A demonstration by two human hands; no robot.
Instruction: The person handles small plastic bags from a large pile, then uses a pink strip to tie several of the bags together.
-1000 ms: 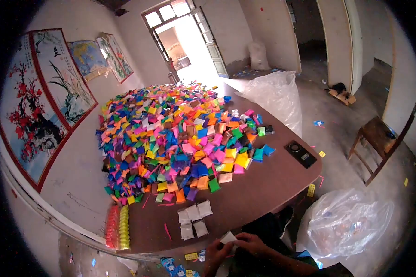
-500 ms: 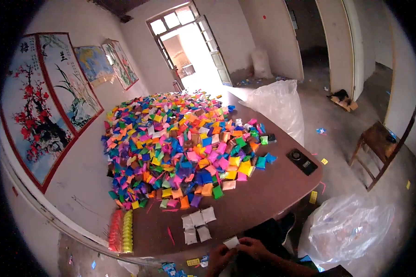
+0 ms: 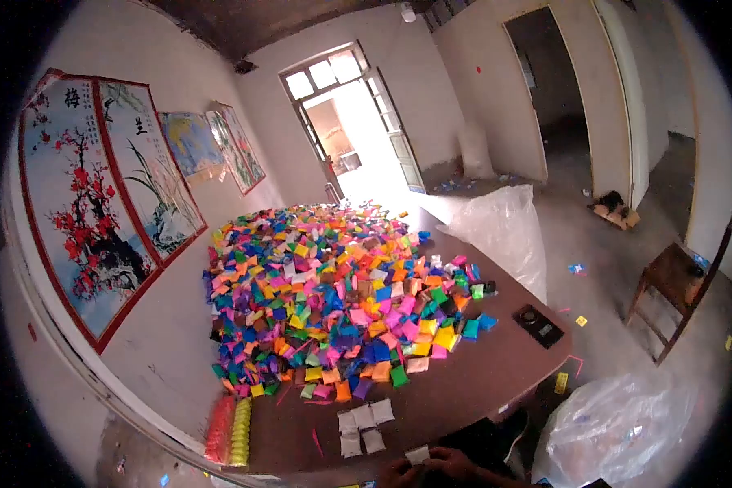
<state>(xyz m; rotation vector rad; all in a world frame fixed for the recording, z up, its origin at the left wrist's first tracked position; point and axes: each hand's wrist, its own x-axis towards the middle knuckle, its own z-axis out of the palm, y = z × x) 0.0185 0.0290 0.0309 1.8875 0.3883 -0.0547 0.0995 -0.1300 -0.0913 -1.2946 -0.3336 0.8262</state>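
My left hand [image 3: 397,473] and my right hand [image 3: 454,464] are together at the table's near edge, low in the view. Between their fingers is a small white packet [image 3: 417,455], gripped from both sides. Several similar white packets [image 3: 364,417] lie grouped flat on the brown table just beyond my hands. To their left lies a thin pink stick [image 3: 317,442]. A big heap of small colourful packets [image 3: 325,301] covers the far part of the table. The lower parts of both hands are dark and cut off by the frame.
Red stacked pieces [image 3: 220,429] and yellow stacked pieces [image 3: 241,431] stand at the table's left corner. A black scale [image 3: 538,325] sits near the right edge. Clear plastic bags [image 3: 614,431] stand on the right, with a wooden chair [image 3: 671,285] beyond.
The view has tilted up, so the table and my hands appear lower in the frame. Both hands still hold the white packet.
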